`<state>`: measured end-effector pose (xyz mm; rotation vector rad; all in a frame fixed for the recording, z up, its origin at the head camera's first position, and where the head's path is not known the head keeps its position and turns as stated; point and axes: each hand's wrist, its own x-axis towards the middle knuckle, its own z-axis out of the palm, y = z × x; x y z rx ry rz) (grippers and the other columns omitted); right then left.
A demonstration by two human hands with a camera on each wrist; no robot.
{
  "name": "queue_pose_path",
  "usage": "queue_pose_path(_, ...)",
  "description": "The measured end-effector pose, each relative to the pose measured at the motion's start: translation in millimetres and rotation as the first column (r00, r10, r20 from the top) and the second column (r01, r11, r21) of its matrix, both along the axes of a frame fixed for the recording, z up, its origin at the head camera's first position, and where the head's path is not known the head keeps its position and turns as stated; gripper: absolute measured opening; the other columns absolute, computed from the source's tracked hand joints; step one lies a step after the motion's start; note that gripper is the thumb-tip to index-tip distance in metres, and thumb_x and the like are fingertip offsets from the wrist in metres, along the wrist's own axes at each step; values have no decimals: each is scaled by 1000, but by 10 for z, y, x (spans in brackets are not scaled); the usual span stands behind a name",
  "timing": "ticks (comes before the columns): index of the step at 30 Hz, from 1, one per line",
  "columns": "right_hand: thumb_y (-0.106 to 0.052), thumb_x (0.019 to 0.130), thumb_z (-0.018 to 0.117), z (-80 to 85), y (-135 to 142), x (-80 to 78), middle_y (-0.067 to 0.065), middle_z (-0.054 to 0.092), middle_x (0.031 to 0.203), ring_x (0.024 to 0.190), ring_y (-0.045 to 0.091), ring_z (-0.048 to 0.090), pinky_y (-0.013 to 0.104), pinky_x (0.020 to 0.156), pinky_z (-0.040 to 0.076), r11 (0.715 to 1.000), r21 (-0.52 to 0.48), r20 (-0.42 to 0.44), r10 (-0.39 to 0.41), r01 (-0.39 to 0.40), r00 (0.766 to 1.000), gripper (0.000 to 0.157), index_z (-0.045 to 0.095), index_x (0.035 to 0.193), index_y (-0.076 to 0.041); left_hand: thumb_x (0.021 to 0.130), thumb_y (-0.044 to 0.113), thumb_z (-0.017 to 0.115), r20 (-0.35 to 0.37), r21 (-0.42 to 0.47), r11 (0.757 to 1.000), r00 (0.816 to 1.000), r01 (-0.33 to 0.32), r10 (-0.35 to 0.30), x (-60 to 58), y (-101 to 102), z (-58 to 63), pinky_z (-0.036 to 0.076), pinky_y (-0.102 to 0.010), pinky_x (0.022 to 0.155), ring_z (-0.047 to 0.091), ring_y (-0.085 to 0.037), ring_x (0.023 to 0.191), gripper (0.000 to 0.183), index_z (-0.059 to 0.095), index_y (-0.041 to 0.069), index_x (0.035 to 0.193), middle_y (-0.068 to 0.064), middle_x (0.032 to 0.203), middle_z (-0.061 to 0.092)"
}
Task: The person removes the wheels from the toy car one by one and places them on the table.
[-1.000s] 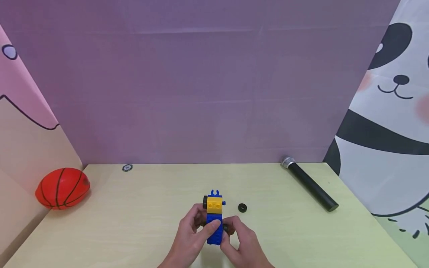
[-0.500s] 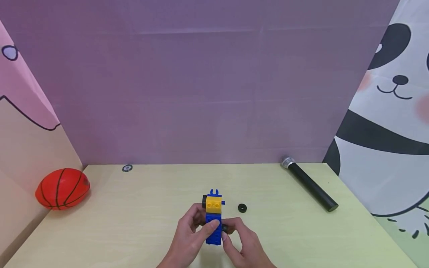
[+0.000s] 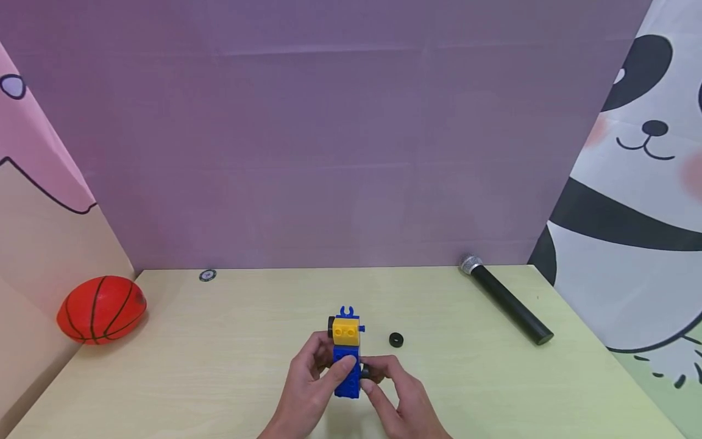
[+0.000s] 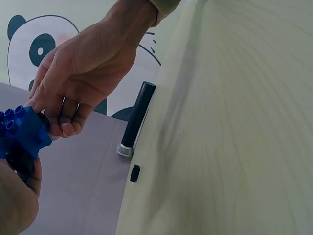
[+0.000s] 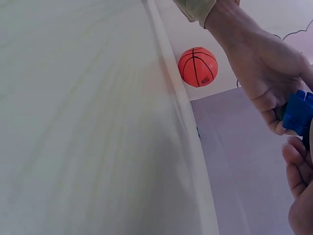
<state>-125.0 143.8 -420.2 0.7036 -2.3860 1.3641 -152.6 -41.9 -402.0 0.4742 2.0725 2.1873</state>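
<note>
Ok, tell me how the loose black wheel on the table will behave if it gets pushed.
The loose black wheel lies flat on the table, so a push would probably slide it rather than roll it. Its round rim suggests it could roll if stood on edge. Small, with a hollow in its middle, it is likely light.

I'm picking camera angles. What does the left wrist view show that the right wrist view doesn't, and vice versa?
Only the left wrist view shows the microphone, the loose black ring and the panda picture. Only the right wrist view shows the red ball. Both show the blue bricks, the left hand, the right hand, the tabletop and the purple backdrop.
</note>
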Motion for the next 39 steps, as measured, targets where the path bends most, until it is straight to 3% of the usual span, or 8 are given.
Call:
queue_pose_path(10,-7,104,62,13,59,-18,-3,69,117,97,12,63,35,88,57,998,51,1,46,-46,999,28,54,131,-7,105,27,64,-10,4,1000,1000,23,-23,14,-20,16,39,-51,108,63,-27,109,41,51,0,133,-11,120,67)
queue_pose_path(20,4,97,66,-24,121,-36,3,70,112,94,13,64,32,83,59,995,80,-138,72,-61,988,31,58,126,-3,104,26,65,0,-4,998,998,55,-55,27,-4,19,40,-51,107,63,-26,107,40,54,0,132,-10,117,69)
queue_pose_path(22,2,99,65,-17,130,-40,2,71,114,96,14,65,33,86,58,997,48,-116,65,-60,991,28,58,126,-4,105,25,65,-10,2,998,998,60,-60,32,0,28,39,-52,108,63,-27,108,39,53,1,133,-10,118,68)
queue_pose_path(25,-5,106,56,15,148,-49,2,71,116,100,15,67,32,92,55,997,-59,44,59,-56,997,22,59,128,-4,105,24,65,-22,14,998,998,67,-66,39,20,50,37,-53,109,63,-27,109,39,52,2,133,-11,120,68)
queue_pose_path(28,-17,111,46,62,154,-77,4,71,110,98,18,66,31,92,53,984,-181,275,56,-5,960,24,58,128,-4,104,25,66,-27,20,997,997,71,-71,45,46,67,38,-52,108,62,-27,109,39,52,2,133,-10,121,68)
queue_pose_path(31,-27,113,45,90,151,-117,9,66,105,93,22,64,31,88,54,958,-287,449,136,-2,883,33,56,126,1,105,24,65,-33,19,997,997,76,-75,46,60,68,38,-52,108,62,-27,109,38,52,2,133,-10,122,68)
queue_pose_path(35,-27,111,51,89,155,-142,14,64,107,91,24,64,29,88,54,928,-368,520,253,-53,816,34,54,125,4,105,22,65,-44,15,998,997,64,-64,37,53,41,38,-50,108,63,-27,109,38,51,1,133,-11,121,68)
queue_pose_path(39,-21,110,53,76,160,-130,13,64,108,92,23,63,26,88,54,929,-361,509,268,-80,818,29,50,128,2,104,22,65,-35,21,999,998,50,-49,34,45,24,38,-51,108,63,-27,109,38,51,0,131,-12,121,67)
